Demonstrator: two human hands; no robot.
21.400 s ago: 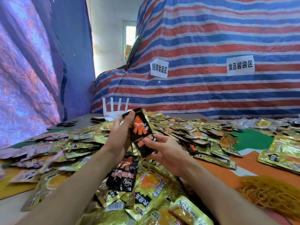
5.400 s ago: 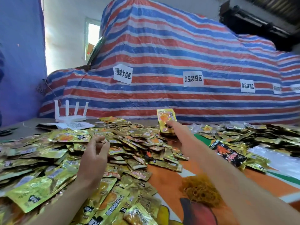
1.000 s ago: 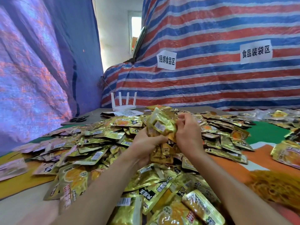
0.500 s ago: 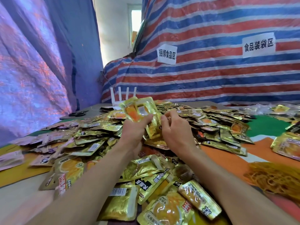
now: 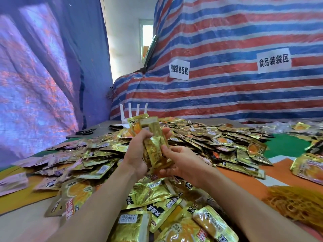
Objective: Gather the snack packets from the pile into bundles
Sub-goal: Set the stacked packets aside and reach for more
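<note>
At frame centre a stack of gold packets (image 5: 154,145) is held upright, long axis near vertical. It is gripped by the left hand (image 5: 138,154) and pinched low by the right hand (image 5: 183,165). The yellow bands (image 5: 297,205) at lower right lie nearer the right hand.

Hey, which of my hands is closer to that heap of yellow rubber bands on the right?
Right. The right hand holds the gold packets up and to the left of the rubber bands; the left hand grips the same packets farther left.

left hand (image 5: 138,151) and right hand (image 5: 181,163) raised together, fingers (image 5: 166,132) curled, gripping.
</note>
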